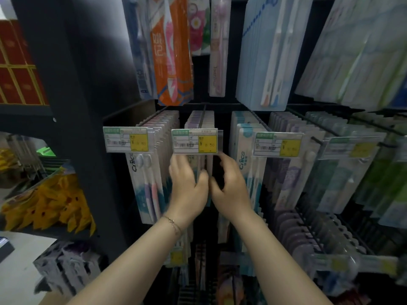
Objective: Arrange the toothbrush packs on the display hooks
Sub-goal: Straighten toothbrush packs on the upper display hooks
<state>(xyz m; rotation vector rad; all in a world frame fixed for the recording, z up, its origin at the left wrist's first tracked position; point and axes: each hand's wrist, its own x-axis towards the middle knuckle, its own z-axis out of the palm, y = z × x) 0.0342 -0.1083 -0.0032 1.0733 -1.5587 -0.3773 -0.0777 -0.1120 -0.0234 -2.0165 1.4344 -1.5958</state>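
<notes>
Head view: left hand (187, 186) and right hand (229, 186) side by side under the middle price tag (195, 141), fingers curled around the toothbrush packs (199, 166) hanging from the middle hook (203, 116). Best squared together, pushed evenly back, neighbouring rows undisturbed.

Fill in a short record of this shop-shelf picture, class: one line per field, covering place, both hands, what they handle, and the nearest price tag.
place: dark display rack with rows of hanging toothbrush packs
left hand: left hand reaching under the middle price tag, fingers on the packs; thin bracelet on the wrist
right hand: right hand beside it, curled around the edge of the same packs
handled item: middle row of toothbrush packs on its hook
grip: both look closed on packs, blurred
neighbours: Crico packs at left
</notes>
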